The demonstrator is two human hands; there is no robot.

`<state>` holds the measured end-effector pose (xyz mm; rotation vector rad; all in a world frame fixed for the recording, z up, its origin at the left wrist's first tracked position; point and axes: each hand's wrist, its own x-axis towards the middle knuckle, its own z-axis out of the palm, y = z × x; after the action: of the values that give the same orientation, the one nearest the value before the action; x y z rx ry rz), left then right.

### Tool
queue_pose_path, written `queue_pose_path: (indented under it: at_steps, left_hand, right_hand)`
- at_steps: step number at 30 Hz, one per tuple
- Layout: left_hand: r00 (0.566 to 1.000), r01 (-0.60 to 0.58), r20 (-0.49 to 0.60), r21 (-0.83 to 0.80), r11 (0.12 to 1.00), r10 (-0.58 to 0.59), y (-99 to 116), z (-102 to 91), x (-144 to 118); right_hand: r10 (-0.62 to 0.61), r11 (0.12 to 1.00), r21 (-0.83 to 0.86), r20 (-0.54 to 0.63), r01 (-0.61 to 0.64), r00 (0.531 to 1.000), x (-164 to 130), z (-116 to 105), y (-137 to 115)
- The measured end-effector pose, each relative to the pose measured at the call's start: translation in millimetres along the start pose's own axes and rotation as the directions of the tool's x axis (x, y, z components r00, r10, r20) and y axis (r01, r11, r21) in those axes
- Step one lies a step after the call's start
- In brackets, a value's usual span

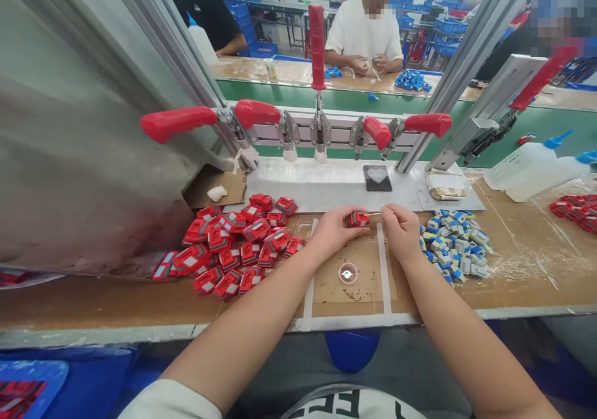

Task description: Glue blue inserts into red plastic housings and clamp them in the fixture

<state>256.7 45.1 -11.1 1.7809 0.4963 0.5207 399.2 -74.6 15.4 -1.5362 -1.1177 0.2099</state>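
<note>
Head view: left hand (333, 232) pinches a red part (359, 219) while right hand (401, 231) holds a thin stick (374, 213) to it, seemingly applying something; steadiness needed next

Five red clamp handles (318, 46) stand in a row above the grey plate (326, 186), and a sixth (541, 78) sits to the right of it. Two white bottles (527, 163) lie right of the plate. One small dish (347, 273) lies below it. Red parts (233, 245) and blue parts (454, 245) lie in heaps too dense to count.
</note>
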Motion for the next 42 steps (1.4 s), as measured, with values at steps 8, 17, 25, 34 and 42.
queue_pose_path:
  at_steps: [8, 17, 25, 34, 42]
  left_hand:
    - [0.999, 0.032, 0.015, 0.042, 0.999, -0.032, 0, 0.2, -1]
    - [0.999, 0.044, 0.006, -0.024, 0.999, -0.044, 1, 0.4, -2]
    - [0.998, 0.055, -0.028, 0.035, 0.998, -0.054, 8, 0.7, -4]
    - [0.997, 0.056, -0.048, -0.143, 0.988, -0.064, 0, 3.1, 0]
    - [0.997, 0.011, -0.072, -0.123, 0.992, -0.02, 5, 2.3, 1]
  right_hand:
    - [-0.004, 1.0, -0.03, 0.077, 0.006, 0.997, 2, 4, -3]
    - [-0.082, 0.976, -0.202, 0.022, 0.085, 0.996, 3, 1, -1]
    - [-0.11, 0.959, -0.264, 0.007, 0.108, 0.994, 1, -1, 0]
    - [-0.267, 0.964, 0.086, 0.328, 0.252, 0.906, -6, -7, -17]
    - [-0.353, 0.918, 0.17, 0.764, 0.359, 0.541, -16, 6, -19]
